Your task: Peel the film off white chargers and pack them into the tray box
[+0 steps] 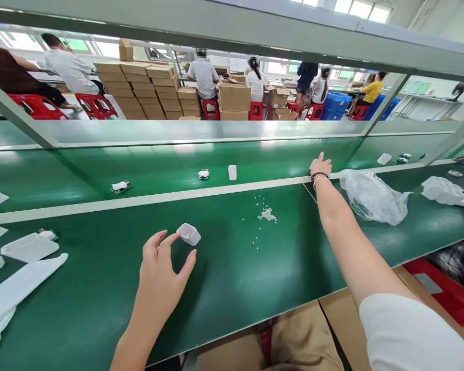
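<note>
1. Presently, one loose heap of tiny white pieces (267, 214) (too small to identify), on green tabletop (224, 288); landmark.
2. One white, square-sided, open-topped cup (189, 235), left of the heap.
3. Left hand (161, 273), left of the heap: thumb and fingers wide apart, index fingertip apparently touching the cup's rim. Risk: a careless nudge could topple it.
4. Right hand (321, 166), beyond and right of the heap; cannot tell whether holding anything. Risk: a low returning forearm could scatter the pieces.

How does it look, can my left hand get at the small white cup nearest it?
Most likely yes: your left hand is open right by that white cup, thumb and fingers apart, and nothing visible blocks the way.
</note>
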Demonstrator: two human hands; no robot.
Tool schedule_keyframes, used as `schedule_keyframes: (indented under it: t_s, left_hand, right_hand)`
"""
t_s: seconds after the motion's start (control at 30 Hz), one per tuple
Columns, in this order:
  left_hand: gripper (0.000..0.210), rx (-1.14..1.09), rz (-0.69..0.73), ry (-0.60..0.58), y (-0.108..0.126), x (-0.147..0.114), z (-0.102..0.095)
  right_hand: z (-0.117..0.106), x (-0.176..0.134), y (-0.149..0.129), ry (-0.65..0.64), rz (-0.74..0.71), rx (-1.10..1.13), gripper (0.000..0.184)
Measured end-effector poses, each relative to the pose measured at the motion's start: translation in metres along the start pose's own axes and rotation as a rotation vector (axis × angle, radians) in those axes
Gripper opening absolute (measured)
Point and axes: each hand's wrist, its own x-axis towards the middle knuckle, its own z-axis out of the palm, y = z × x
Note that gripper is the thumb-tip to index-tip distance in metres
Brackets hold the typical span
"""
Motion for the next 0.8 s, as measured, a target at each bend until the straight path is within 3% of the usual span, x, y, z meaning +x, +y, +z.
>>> schedule_keyframes:
  t_s: [0.1, 0.2, 0.33, 0.4, 0.53, 0.63, 0.8]
  left_hand:
    - [0.040, 0.007, 0.030, -0.017, 0.004, 0.008, 0.006]
    - [0.033, -0.045, 0.020, -0.069, 0.006, 0.011, 0.010]
    - [0.030, -0.117, -0.013, -0.178, 0.007, 0.009, 0.014]
    - [0.029, -0.112, -0.011, -0.195, 0.008, 0.006, 0.014]
    - [0.028, -0.129, 0.023, -0.141, 0.014, -0.007, 0.015]
    - [0.027, -0.253, -0.061, -0.062, 0.023, -0.020, 0.019]
    - [0.062, -0.632, -0.258, 0.026, 0.045, -0.034, 0.029]
  right_hand:
    - [0.001, -0.004, 0.000, 0.070, 0.058, 0.103, 0.065]
    - [0.007, -0.023, -0.014, 0.057, -0.142, 0.236, 0.069]
    - [0.028, -0.072, -0.042, -0.176, -0.511, 0.456, 0.038]
    - [0.040, -0.094, -0.054, -0.287, -0.600, 0.555, 0.025]
    - [0.051, -0.116, -0.068, -0.324, -0.565, 0.688, 0.017]
    - [0.052, -0.122, -0.074, -0.296, -0.505, 0.725, 0.014]
    - [0.053, -0.131, -0.081, -0.224, -0.466, 0.733, 0.011]
